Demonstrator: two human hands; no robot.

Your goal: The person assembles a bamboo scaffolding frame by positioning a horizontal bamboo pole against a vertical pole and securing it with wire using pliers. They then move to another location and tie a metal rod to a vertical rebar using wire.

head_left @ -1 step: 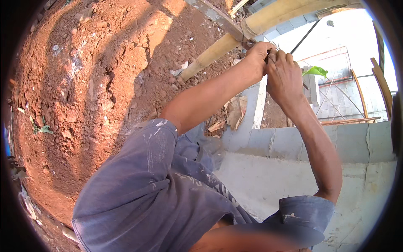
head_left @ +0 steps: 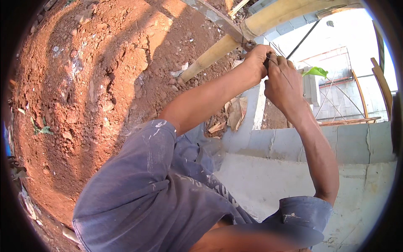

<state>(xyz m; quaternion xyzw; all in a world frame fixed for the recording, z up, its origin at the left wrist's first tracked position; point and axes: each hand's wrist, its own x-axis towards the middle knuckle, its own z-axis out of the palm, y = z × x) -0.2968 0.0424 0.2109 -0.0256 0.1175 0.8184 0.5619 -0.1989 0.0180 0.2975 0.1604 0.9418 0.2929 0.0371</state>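
Observation:
My left hand (head_left: 260, 57) and my right hand (head_left: 285, 80) meet at the upper middle, just right of a bamboo joint. Both have their fingers curled closed around something dark, mostly hidden between them. Thin wire-like strands (head_left: 282, 70) run over the back of my right hand. From beyond its knuckles a slim black rod (head_left: 303, 40) slants up to the right; whether I grip it cannot be made out. Beside my left hand, a thick bamboo pole (head_left: 289, 14), a thinner bamboo pole (head_left: 210, 57) and a wooden board (head_left: 218, 19) come together, with dark binding at the joint.
Loose reddish soil (head_left: 84, 105) slopes along the left. A grey block wall (head_left: 310, 140) runs below my arms, with a pale surface (head_left: 273, 180) in front. A green leaf (head_left: 315, 72) sticks out beside my right hand. Crumpled brown paper (head_left: 236, 111) lies under my left forearm.
My right hand has shifted slightly left, with its forearm. The black rod's visible lower end has moved left, and a short dark end below the right hand no longer shows. Strands now cross that hand.

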